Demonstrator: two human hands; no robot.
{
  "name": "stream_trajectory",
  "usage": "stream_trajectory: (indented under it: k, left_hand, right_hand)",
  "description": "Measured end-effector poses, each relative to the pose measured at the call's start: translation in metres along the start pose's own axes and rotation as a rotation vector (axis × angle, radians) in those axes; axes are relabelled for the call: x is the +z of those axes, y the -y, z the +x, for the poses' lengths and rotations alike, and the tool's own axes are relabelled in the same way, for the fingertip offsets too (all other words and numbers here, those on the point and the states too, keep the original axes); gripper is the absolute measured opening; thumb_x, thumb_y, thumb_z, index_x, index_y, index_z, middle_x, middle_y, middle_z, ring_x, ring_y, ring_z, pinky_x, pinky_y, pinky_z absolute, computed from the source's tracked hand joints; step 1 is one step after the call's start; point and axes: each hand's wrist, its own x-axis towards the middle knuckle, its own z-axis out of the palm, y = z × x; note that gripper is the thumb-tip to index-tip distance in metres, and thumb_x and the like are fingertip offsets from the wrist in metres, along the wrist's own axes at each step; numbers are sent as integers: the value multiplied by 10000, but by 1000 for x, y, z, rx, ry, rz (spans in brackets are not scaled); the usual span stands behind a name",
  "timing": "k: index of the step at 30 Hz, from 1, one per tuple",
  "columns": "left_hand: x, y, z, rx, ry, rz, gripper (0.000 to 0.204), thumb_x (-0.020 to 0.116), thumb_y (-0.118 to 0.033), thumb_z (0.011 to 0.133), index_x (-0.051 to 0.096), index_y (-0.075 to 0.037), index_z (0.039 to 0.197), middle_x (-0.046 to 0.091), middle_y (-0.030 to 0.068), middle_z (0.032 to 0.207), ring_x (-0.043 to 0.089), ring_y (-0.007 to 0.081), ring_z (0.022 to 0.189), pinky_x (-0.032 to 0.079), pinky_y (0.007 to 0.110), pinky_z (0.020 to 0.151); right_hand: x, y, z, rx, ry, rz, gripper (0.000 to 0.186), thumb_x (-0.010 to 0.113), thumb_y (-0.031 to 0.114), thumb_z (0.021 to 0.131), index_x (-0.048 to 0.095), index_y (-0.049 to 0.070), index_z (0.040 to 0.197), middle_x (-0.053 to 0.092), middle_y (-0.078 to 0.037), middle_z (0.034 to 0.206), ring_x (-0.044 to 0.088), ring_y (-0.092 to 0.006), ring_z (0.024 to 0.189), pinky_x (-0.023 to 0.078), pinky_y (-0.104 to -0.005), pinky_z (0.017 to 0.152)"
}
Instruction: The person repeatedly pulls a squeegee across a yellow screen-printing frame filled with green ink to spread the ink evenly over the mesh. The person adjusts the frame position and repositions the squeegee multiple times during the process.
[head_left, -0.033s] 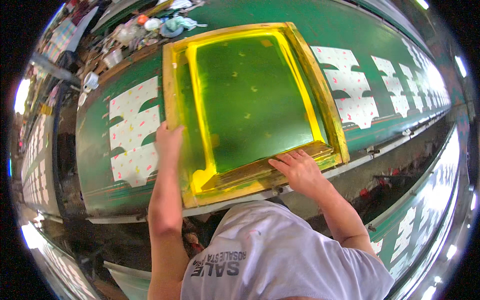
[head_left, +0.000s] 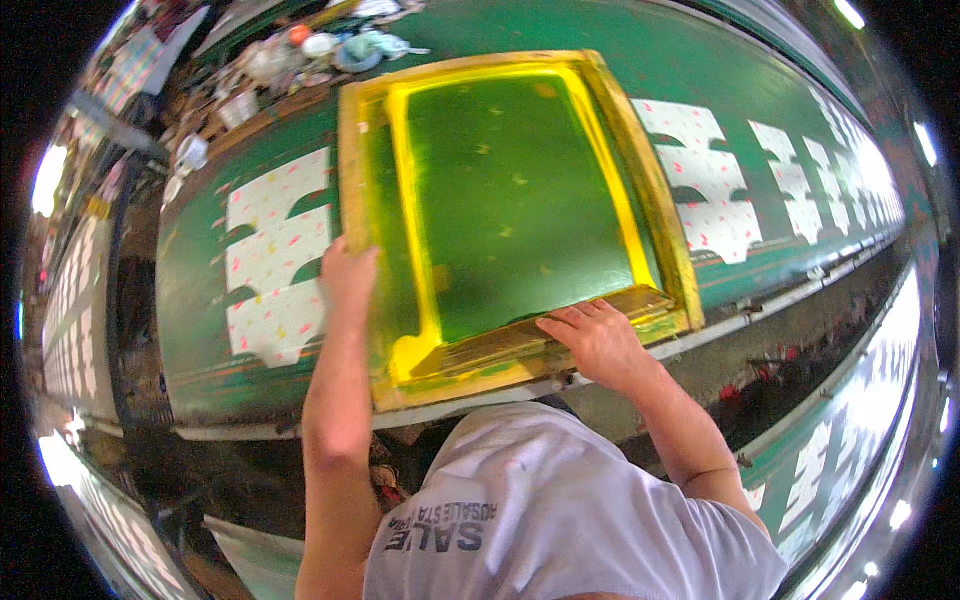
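My left hand [head_left: 348, 275] is closed on the left rail of a yellow-stained wooden screen frame [head_left: 672, 230], which lies flat across a green printing table [head_left: 195, 330]. The frame's dark green mesh [head_left: 510, 190] carries bright yellow ink [head_left: 418, 355] along its sides and lower left corner. A wooden squeegee [head_left: 480, 345] rests inside along the near rail, and my right hand [head_left: 595, 335] is on it, fingers curled over its top.
White cut pieces with pink specks lie left [head_left: 275, 250] and right [head_left: 710, 190] of the frame. Cups, cloths and clutter [head_left: 310, 50] fill the back left ledge. A metal rail [head_left: 750, 315] edges the near side. More tables with white pieces [head_left: 810, 460] flank the walkway.
The whole view has shifted slightly to the right. My hands, the frame and the squeegee hold much the same places relative to one another.
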Motion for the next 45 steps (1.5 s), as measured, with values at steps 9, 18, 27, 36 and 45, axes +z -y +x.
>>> stream_trajectory:
  k: [9, 18, 27, 36, 45]
  left_hand:
    - [3, -12, -12, 170, -192, 6, 390, 827, -225, 837, 740, 16, 1130, 721, 255, 1133, 679, 470, 1140, 562, 570, 1014]
    - [4, -18, -13, 117, -194, 85, 430, 805, -336, 943, 701, 46, 1112, 695, 269, 1183, 653, 475, 1179, 557, 571, 1018]
    - [5, -25, -13, 117, -204, 162, 403, 741, -348, 1017, 720, 24, 1170, 717, 269, 1156, 674, 484, 1123, 561, 577, 974]
    - [10, -38, -18, 107, -281, 331, 542, 724, -340, 1040, 647, -19, 1470, 731, 262, 1240, 696, 472, 1165, 556, 565, 1014]
    - [15, -38, -17, 102, -247, 406, 576, 694, -319, 1059, 575, 7, 1518, 697, 251, 1222, 665, 466, 1148, 556, 561, 989]
  right_hand:
    - [-5, 21, 23, 121, 287, -31, 448, 679, 38, 852, 804, 123, 1274, 805, -147, 1143, 771, -389, 1057, 619, -516, 934]
    - [40, 22, 21, 67, -29, -140, 601, 691, -55, 781, 803, 167, 1328, 786, -100, 1262, 759, -376, 1083, 595, -517, 984]
    - [51, -118, 187, 97, -5, -181, 570, 702, -11, 855, 760, 224, 1371, 757, -92, 1164, 743, -341, 1118, 584, -483, 1001]
    - [63, -267, 383, 106, -51, -335, 589, 637, 28, 930, 699, 252, 1471, 744, -130, 1428, 741, -362, 1250, 601, -517, 1067]
    - [46, -332, 478, 138, -8, -208, 500, 712, 103, 1005, 684, 167, 1500, 732, -180, 1431, 697, -409, 1309, 559, -528, 1112]
